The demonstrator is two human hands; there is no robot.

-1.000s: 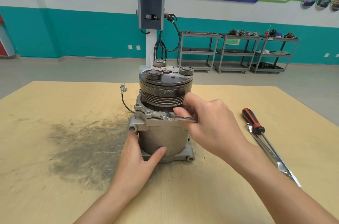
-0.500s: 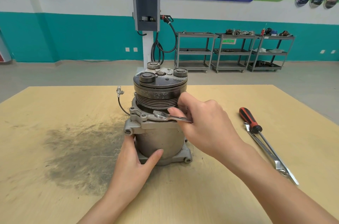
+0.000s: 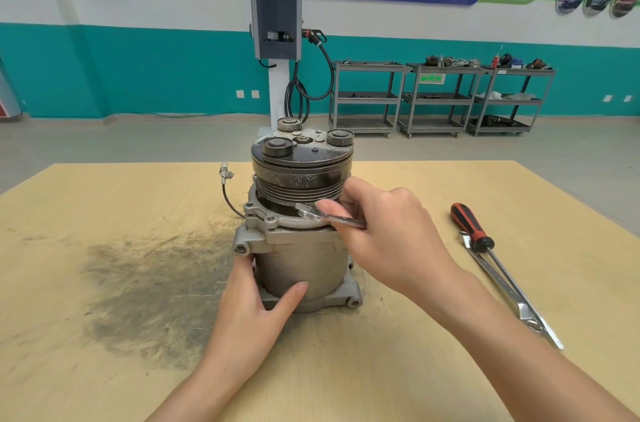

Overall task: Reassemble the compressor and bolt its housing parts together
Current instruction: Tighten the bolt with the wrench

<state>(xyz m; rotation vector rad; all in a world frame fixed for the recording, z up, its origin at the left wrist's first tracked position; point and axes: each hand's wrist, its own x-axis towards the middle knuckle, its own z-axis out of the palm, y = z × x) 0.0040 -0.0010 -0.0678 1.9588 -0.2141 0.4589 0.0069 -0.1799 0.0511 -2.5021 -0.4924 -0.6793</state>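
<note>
A grey metal compressor stands upright on the wooden table, its dark grooved pulley on top. My left hand wraps around the lower left of the housing, thumb across the front. My right hand grips a small flat wrench whose open jaw lies on the upper flange, just under the pulley. A thin black wire with a small connector sticks out at the compressor's left.
A red-and-black handled screwdriver and a long steel wrench lie on the table to the right. A dark grime smear covers the table left of the compressor. Beyond the table stand a charging post and metal shelf carts.
The wrench's jaw has swung rightward along the flange, away from the left bolt ear. My left hand keeps its hold on the housing.
</note>
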